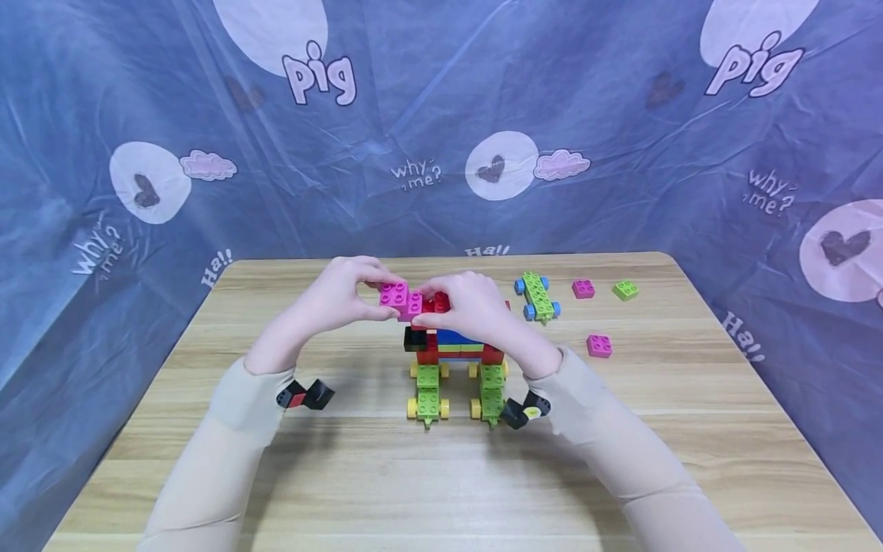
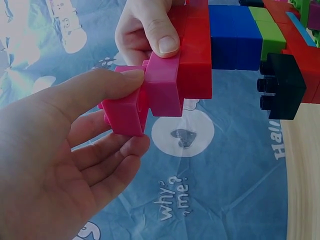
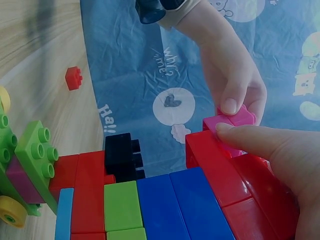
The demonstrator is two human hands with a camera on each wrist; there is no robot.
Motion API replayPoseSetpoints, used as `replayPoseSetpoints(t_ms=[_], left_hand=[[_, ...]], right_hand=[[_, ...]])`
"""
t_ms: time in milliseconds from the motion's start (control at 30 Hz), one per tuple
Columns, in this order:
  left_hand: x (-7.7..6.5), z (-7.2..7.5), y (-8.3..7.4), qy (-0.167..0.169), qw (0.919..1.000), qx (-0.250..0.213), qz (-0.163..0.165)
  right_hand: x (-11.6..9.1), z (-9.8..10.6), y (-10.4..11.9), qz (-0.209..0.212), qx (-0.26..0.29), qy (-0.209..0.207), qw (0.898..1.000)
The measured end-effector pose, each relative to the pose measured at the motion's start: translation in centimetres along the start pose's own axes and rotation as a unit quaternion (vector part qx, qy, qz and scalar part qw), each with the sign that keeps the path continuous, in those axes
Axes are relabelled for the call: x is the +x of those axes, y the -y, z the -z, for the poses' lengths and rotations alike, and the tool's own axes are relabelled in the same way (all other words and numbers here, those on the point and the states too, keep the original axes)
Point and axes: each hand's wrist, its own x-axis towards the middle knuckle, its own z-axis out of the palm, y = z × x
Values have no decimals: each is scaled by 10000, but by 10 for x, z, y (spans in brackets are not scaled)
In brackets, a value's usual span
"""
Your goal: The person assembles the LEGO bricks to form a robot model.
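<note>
My left hand [image 1: 338,295] pinches an outer pink brick [image 2: 125,112] between thumb and fingers. That brick meets an inner pink brick [image 2: 165,90], which sits against the end of the red top bricks [image 3: 220,165] of a block build. My right hand [image 1: 476,303] reaches over the top, its thumb and fingers gripping the inner pink brick by the red end. Below are blue bricks [image 2: 235,37], a black brick [image 2: 282,85] sticking out at the side, and green wheeled bases [image 1: 428,399] with yellow wheels. The right palm hides part of the red top.
A green wheeled base [image 1: 536,295] with blue wheels lies at the back right of the wooden table [image 1: 345,475]. Near it are a pink brick [image 1: 583,288], a green brick [image 1: 625,290] and another pink brick [image 1: 599,346]. A red brick [image 3: 74,78] lies on the table in the right wrist view.
</note>
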Motion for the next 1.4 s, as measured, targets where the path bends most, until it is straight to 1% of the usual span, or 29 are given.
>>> replayPoseSetpoints(t_ms=[200, 533, 733, 933, 1067, 1267, 1400], left_hand=[[0, 1, 0, 29, 10000, -8, 48], [3, 3, 0, 340, 9989, -228, 249], [6, 4, 3, 472, 9983, -240, 231], [7, 7, 0, 604, 9976, -246, 247], [8, 8, -2, 627, 9974, -236, 273], [9, 8, -4, 627, 9968, -233, 439], [8, 7, -3, 611, 9969, -233, 436]], right_hand=[[0, 0, 0, 1, 9, 3, 10000], [1, -1, -1, -34, -13, 24, 10000], [1, -2, -2, -4, -41, -28, 10000], [1, -2, -2, 7, -21, -30, 10000], [1, -2, -2, 14, 3, -40, 10000], [1, -2, -2, 24, 0, -52, 10000], [1, -2, -2, 12, 8, -44, 10000]])
